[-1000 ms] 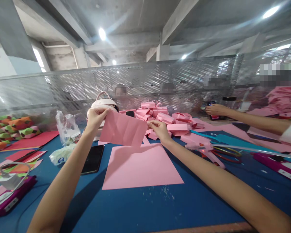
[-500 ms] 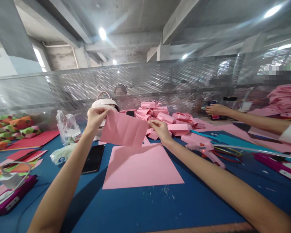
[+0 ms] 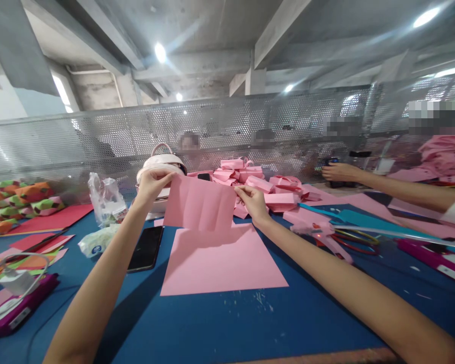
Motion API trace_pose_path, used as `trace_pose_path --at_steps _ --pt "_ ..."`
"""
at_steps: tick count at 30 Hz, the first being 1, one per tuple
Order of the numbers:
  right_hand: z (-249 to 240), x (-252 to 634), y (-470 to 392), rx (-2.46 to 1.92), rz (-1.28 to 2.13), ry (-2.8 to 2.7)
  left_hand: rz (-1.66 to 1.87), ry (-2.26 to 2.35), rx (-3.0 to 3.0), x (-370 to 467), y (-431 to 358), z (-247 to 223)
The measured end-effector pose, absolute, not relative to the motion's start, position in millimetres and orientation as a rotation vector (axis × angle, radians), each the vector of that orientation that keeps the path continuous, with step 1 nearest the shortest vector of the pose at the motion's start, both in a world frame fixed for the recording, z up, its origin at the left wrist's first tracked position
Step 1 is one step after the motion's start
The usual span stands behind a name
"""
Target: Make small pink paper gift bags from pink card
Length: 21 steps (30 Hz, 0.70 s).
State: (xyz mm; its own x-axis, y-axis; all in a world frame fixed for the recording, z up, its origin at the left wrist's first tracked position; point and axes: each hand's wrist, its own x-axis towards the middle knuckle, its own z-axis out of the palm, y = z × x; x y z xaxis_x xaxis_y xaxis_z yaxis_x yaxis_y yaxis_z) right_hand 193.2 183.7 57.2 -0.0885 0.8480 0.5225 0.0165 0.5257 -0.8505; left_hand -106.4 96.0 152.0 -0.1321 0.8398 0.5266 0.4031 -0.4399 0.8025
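Note:
A creased pink paper sheet (image 3: 200, 205) hangs upright in the air, stretched between my two hands. My left hand (image 3: 155, 183) pinches its upper left corner. At the upper right corner, my right hand (image 3: 251, 201) grips it between thumb and fingertips. Faint vertical fold lines run down the sheet. Beneath it, a larger flat pink sheet (image 3: 225, 265) lies on the blue table (image 3: 197, 323), partly shaded. Behind my right hand is a heap of folded pink paper pieces (image 3: 260, 184).
A phone (image 3: 147, 247), a plastic bag (image 3: 108, 202) and a white handbag (image 3: 163, 162) stand left. Right are a pink glue gun (image 3: 322, 232), teal strips (image 3: 364, 221) and a purple power strip (image 3: 436, 260). A co-worker's hand (image 3: 339, 172) reaches in from the right.
The held sheet has shifted slightly right and levelled out, its right corner higher and its fold lines plainer. Both hands keep their pinch. The flat sheet has not moved.

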Motion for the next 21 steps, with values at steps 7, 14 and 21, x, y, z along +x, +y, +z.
trace_pose_path --at_steps 7,14,21 --pt "60 190 180 -0.743 0.803 -1.427 1.309 1.239 1.715 -112 101 148" --pt "51 185 177 -0.758 0.802 -1.491 0.867 1.226 1.729 -89 115 114" --pt "36 179 183 -0.815 0.758 -1.537 0.780 1.193 1.790 -51 143 53"
